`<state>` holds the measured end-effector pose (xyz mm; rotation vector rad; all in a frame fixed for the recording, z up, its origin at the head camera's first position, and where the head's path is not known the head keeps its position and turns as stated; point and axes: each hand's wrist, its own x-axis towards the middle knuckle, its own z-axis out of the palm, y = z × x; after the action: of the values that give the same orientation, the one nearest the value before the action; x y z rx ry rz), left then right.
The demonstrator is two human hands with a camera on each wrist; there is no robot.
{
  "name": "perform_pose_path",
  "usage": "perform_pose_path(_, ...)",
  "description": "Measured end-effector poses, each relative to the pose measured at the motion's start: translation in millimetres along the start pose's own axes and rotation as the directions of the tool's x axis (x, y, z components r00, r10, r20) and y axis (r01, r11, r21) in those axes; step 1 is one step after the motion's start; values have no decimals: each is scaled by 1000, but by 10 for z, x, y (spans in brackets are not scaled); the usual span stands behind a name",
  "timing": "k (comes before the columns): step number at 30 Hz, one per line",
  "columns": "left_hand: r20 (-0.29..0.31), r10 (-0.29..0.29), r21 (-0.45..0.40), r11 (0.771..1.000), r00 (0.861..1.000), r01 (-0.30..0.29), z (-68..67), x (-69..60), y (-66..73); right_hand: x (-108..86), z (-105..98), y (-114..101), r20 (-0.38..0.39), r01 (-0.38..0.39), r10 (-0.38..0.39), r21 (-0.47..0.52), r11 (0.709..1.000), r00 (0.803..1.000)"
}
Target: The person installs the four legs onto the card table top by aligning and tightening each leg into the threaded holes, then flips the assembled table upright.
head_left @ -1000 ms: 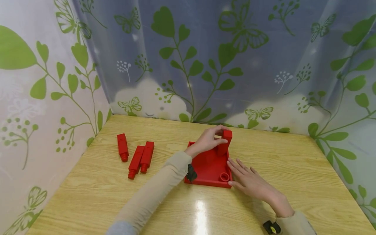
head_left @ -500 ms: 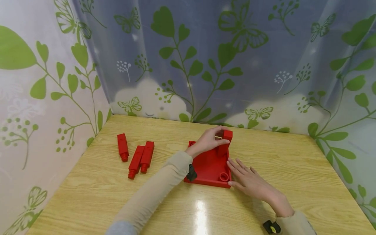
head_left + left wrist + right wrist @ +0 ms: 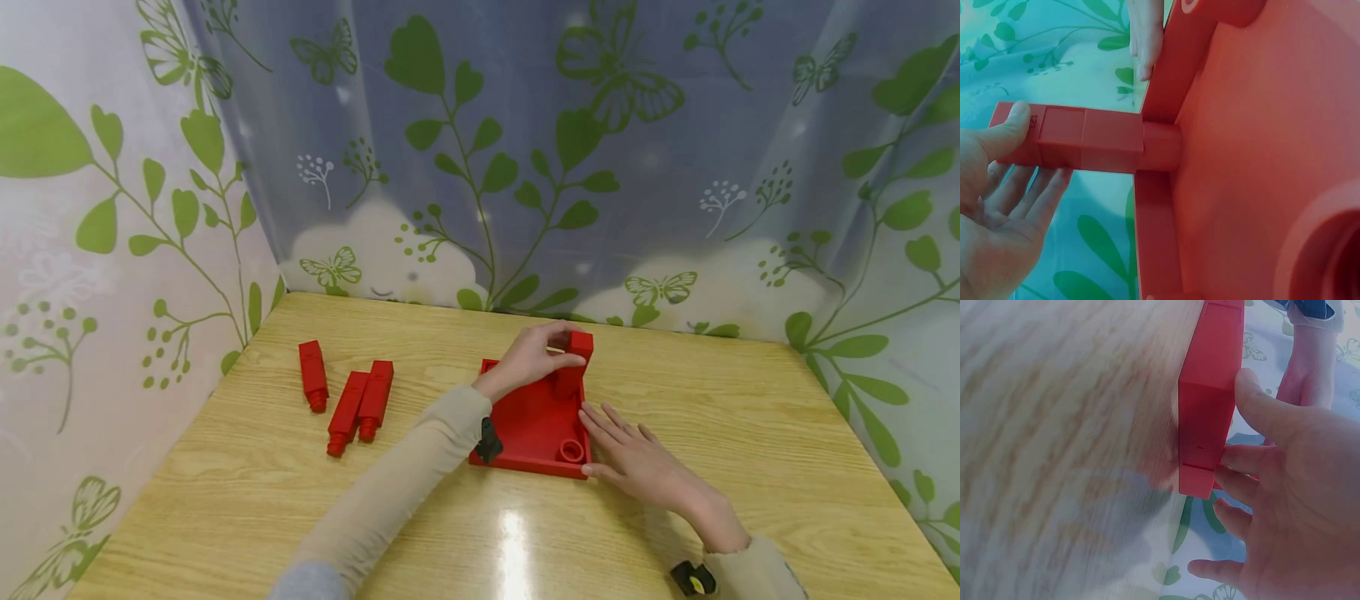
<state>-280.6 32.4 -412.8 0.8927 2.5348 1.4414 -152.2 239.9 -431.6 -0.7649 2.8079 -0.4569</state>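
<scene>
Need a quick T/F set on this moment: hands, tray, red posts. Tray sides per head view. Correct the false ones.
1. The left hand holds a red post at the far right corner of the tray. True.
2. Both hands grip that post. False: only the left does.
3. The right hand touches the tray's right side. True.
4. Three more red posts are on the table, left of the tray. True.
5. Those three stand upright. False: they lie on their sides.
6. A post stands in the near right corner. False: the round socket there has no post in it.
</scene>
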Motion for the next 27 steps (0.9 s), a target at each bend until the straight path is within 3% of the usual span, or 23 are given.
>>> perform_pose_path(8, 75, 26, -56, 998, 997, -22, -34, 17, -52, 2, 10, 3, -2, 1, -1, -7, 1000, 1000)
perform_pose_path(18, 102, 31, -53, 998, 994, -26, -77, 0, -48, 1, 3, -13, 0, 2, -2, -24, 1000, 1000)
perform_pose_path(22, 81, 26, -58, 998, 996, -22, -132, -53, -62, 9, 11, -8, -5, 2, -2, -31, 1000, 1000)
perform_pose_path(27, 14, 23, -87, 996, 1000, -22, -237, -196, -96, 5, 14, 2, -5, 0, 0, -26, 1000, 1000)
